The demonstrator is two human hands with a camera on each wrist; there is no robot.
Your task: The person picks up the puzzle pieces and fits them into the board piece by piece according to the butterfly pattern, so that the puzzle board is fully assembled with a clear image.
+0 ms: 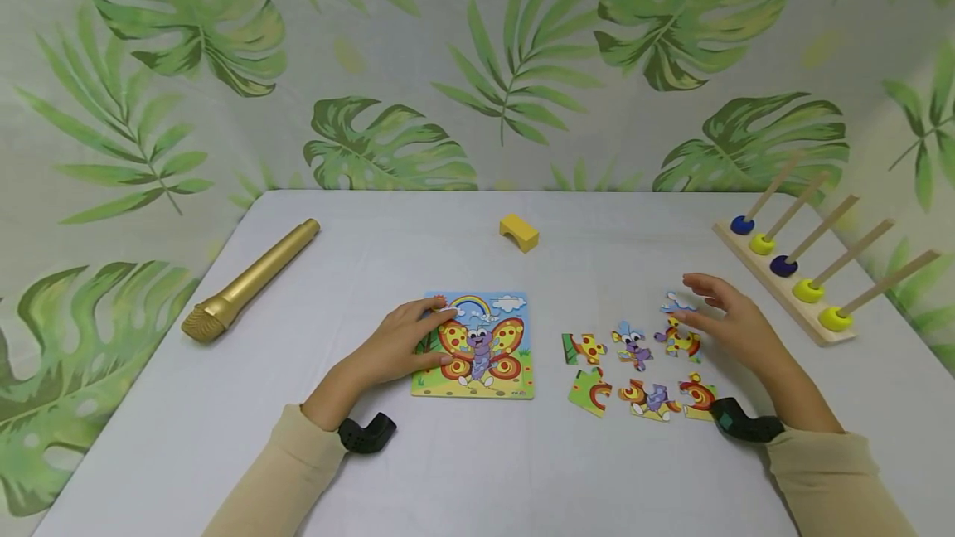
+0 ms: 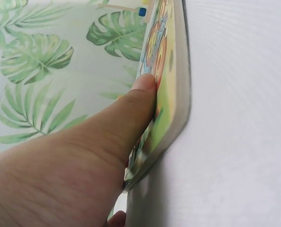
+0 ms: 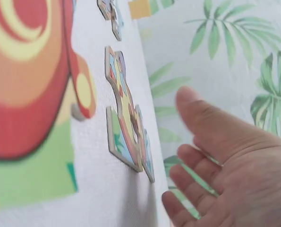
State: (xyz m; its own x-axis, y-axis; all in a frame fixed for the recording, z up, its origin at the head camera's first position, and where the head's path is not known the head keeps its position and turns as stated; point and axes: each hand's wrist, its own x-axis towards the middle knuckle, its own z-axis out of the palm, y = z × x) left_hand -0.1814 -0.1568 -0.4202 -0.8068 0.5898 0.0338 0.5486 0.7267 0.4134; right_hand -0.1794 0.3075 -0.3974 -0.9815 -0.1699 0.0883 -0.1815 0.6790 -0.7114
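My left hand (image 1: pixel 406 338) rests on the left side of a square butterfly puzzle board (image 1: pixel 515 375). In the left wrist view its thumb (image 2: pixel 142 87) lies on the board's printed face, near the edge. Right of the board, several loose jigsaw pieces (image 1: pixel 634 346) with parts of a butterfly picture lie in loose rows. Over the far right pieces hovers my right hand (image 1: pixel 734 326), fingers loosely bent and thumb apart from them. The right wrist view shows nothing between thumb and fingers, and a nearby piece (image 3: pixel 123 137) partly overlapping another. The hand partly hides the cloud piece (image 1: pixel 675 302).
A gold microphone (image 1: pixel 254 280) lies at the left. Near the back edge sits a yellow arch block (image 1: pixel 519 233). At the right stands a wooden peg rack (image 1: pixel 787 288) with upright sticks and blue and yellow beads. A leaf-print cloth (image 1: pixel 522 65) hangs behind the white table (image 1: pixel 448 471).
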